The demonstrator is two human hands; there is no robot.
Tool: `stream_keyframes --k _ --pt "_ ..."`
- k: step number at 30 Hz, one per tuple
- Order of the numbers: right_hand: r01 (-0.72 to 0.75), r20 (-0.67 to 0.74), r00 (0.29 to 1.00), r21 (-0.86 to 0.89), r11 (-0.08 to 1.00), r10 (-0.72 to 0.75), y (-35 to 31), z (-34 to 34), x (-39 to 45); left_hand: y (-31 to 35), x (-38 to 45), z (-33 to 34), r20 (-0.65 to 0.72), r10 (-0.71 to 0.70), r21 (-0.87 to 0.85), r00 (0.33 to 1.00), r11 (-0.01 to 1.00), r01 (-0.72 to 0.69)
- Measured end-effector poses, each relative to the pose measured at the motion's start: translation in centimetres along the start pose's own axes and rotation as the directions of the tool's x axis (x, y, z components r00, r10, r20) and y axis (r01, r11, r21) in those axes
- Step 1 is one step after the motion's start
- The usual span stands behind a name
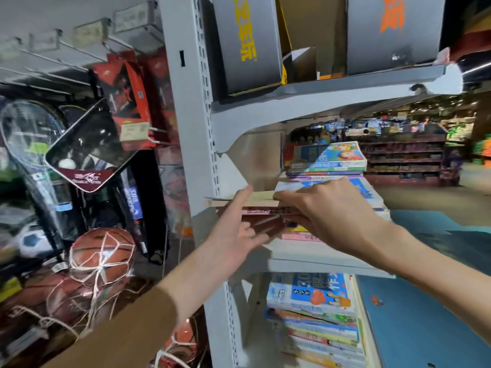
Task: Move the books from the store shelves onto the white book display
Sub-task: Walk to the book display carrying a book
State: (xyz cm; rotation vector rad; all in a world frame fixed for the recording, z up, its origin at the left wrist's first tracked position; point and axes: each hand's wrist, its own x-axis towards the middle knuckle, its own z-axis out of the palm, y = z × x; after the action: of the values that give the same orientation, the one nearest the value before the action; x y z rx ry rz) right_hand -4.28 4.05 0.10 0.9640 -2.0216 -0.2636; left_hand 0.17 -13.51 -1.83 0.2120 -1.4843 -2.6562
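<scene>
The books (268,211) lie flat in a stack on the middle shelf (305,257) of a grey steel rack (186,107). Several thin volumes stick out from the left end of the stack.

The right hand (324,208) clamps these volumes, fingers curled over the top and thumb underneath. The left hand (236,229) sits at their protruding end, fingers spread and mostly straight, index finger extended up against the beige top book (239,201); whether it bears any weight cannot be determined.

A second stack (332,160) rests further back on the same shelf. More books (313,314) fill the shelf below. Grey boxes (247,41) stand on the upper shelf. Netted basketballs (102,257) and racket bags (85,150) hang to the left.
</scene>
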Motion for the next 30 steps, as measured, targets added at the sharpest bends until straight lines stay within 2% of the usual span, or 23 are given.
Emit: stream_keyframes --k 2,5,7,8,10,12,14,15,17,18,20,23,25,30 --pt "0.011 0.031 0.999 0.017 1.000 -0.012 -2.1 -1.3 -0.1 0.5 -1.3 -1.1 -0.047 0.028 -0.072 0.998 0.997 -0.032" --pt "0.034 0.130 0.990 0.129 0.991 -0.051 -4.9 -4.4 -0.3 1.1 -4.1 -4.1 -0.066 0.053 0.019 0.996 0.998 -0.052" --pt "-0.034 0.217 0.974 0.406 0.913 -0.060 -6.6 -6.7 -0.2 1.4 -6.2 -6.9 -0.056 0.141 0.146 0.988 0.981 -0.131" --pt "-0.078 0.204 0.978 0.531 0.844 -0.039 -7.4 -7.2 -0.1 1.6 -7.2 -8.4 -0.051 0.201 0.209 0.978 0.960 -0.187" --pt "-0.135 0.106 0.990 0.611 0.780 0.088 -9.0 -6.9 0.2 2.4 -9.5 -11.6 -0.028 0.298 0.282 0.954 0.918 -0.278" --pt "-0.220 0.060 0.971 0.597 0.772 0.231 -11.1 -6.0 0.9 3.8 -11.7 -14.7 -0.028 0.369 0.272 0.929 0.897 -0.348" --pt "-0.361 0.155 0.927 0.622 0.695 0.342 -13.7 -5.5 1.6 5.1 -14.1 -17.6 -0.040 0.396 0.259 0.918 0.891 -0.373" --pt "-0.425 0.251 0.901 0.670 0.608 0.353 -15.3 -5.6 2.1 5.8 -15.5 -19.2 -0.044 0.404 0.270 0.914 0.885 -0.378" --pt "-0.488 0.422 0.872 0.787 0.377 0.246 -18.5 -6.4 2.8 6.8 -17.9 -22.0 -0.042 0.437 0.317 0.899 0.859 -0.403" --pt "-0.481 0.465 0.876 0.833 0.272 0.125 -20.4 -6.9 3.2 7.2 -19.1 -23.3 -0.043 0.454 0.334 0.890 0.846 -0.415" --pt "-0.411 0.428 0.899 0.898 0.153 -0.093 -25.1 -7.7 4.2 8.3 -22.2 -26.7 -0.064 0.487 0.354 0.871 0.827 -0.436" --pt "-0.382 0.368 0.911 0.923 -0.047 -0.189 -32.1 -8.7 6.0 9.7 -26.4 -31.3 -0.121 0.510 0.377 0.852 0.817 -0.436" --pt "-0.389 0.363 0.908 0.915 -0.102 -0.206 -36.6 -9.0 7.5 10.6 -29.0 -34.3 -0.200 0.533 0.404 0.822 0.809 -0.426" --pt "-0.345 0.288 0.916 0.920 -0.185 -0.278 -46.8 -10.5 12.1 13.1 -35.4 -42.3 -0.309 0.656 0.547 0.688 0.715 -0.436"
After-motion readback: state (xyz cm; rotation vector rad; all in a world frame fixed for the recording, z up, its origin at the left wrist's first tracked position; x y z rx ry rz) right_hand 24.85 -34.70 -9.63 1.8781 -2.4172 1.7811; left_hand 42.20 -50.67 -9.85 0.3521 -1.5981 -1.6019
